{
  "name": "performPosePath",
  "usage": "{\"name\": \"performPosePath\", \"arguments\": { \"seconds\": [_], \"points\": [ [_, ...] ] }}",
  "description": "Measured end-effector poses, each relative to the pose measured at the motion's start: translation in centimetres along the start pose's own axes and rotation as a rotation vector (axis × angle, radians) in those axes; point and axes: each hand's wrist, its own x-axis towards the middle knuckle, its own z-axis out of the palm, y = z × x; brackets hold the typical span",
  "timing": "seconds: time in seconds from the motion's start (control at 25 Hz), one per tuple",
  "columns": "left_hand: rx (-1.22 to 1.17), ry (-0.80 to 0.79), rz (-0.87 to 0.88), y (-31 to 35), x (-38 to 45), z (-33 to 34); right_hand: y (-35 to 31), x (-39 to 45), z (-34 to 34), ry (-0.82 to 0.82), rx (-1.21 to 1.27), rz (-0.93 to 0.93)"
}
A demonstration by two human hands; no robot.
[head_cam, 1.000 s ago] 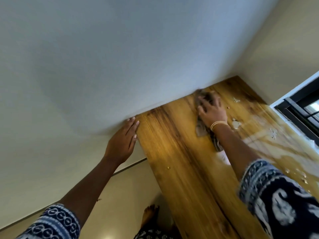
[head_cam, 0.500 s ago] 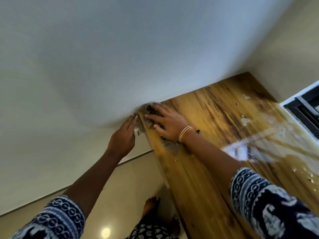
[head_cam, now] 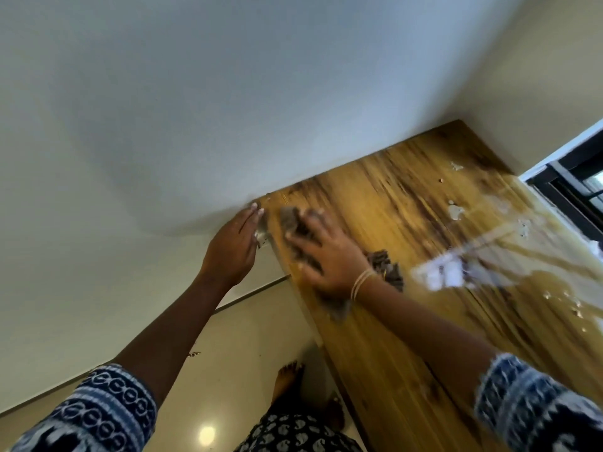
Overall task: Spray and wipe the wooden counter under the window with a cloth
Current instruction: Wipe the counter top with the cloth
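The wooden counter [head_cam: 424,321] runs from the wall corner toward me, glossy and streaked with dark grain. My right hand [head_cam: 326,256] presses flat on a dark grey cloth [head_cam: 290,218] near the counter's left end by the wall; part of the cloth [head_cam: 386,267] pokes out behind my wrist. My left hand [head_cam: 233,249] is cupped against the counter's left edge, fingers together and touching the wall, with something small and pale at its palm. White foam blobs [head_cam: 455,212] and a wet sheen lie on the right part of the counter.
A pale wall [head_cam: 228,109] meets the counter's far end. A dark window frame [head_cam: 574,190] sits at the right. Below the counter's edge are a shiny tiled floor [head_cam: 228,370] and my bare feet [head_cam: 287,380].
My right hand has swept the cloth left from the middle of the counter to its left end beside my left hand. The left hand stayed at the edge.
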Motion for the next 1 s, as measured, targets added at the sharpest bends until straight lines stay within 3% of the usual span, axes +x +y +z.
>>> {"name": "performPosePath", "arguments": {
  "seconds": [0.08, 0.16, 0.24, 0.36, 0.44, 0.48, 0.52, 0.64, 0.72, 0.76, 0.92, 1.0],
  "points": [
    [-0.036, 0.001, 0.010, 1.0, 0.9, 0.1, -1.1, -4.3, 1.0, -0.053, 0.048, -0.257],
    [-0.040, -0.002, 0.046, 2.2, 2.0, 0.4, 2.1, -4.7, -0.1, -0.064, 0.020, -0.288],
    [-0.043, -0.025, 0.090, 3.8, 3.2, 0.7, 7.3, -3.7, -1.9, 0.013, -0.042, -0.033],
    [-0.060, -0.048, 0.117, 6.1, 5.7, 1.6, 15.2, -3.4, -4.7, 0.090, -0.045, 0.524],
    [-0.059, -0.082, 0.133, 7.7, 7.4, 2.5, 16.7, -3.3, -5.4, 0.125, 0.014, 0.851],
    [-0.061, -0.091, 0.137, 8.4, 8.3, 3.0, 15.8, -2.9, -5.2, 0.128, 0.007, 0.899],
    [-0.070, -0.097, 0.134, 9.1, 9.2, 3.6, 14.4, -2.7, -4.6, 0.147, -0.025, 0.813],
    [-0.111, -0.105, 0.110, 11.1, 12.4, 5.0, 10.1, -4.4, -2.0, 0.056, -0.110, 0.217],
    [-0.142, -0.106, 0.103, 12.5, 14.5, 6.0, 12.2, -4.7, -2.5, 0.031, -0.059, 0.102],
    [-0.152, -0.118, 0.108, 13.3, 15.5, 6.4, 14.3, -4.3, -3.2, 0.066, -0.040, 0.176],
    [-0.136, -0.206, 0.132, 16.6, 18.9, 8.5, 23.8, -7.0, -6.2, 0.112, -0.027, 0.830],
    [-0.105, -0.238, 0.102, 17.5, 20.2, 9.8, 27.1, -11.0, -6.5, 0.159, -0.026, 1.028]
  ]
}}
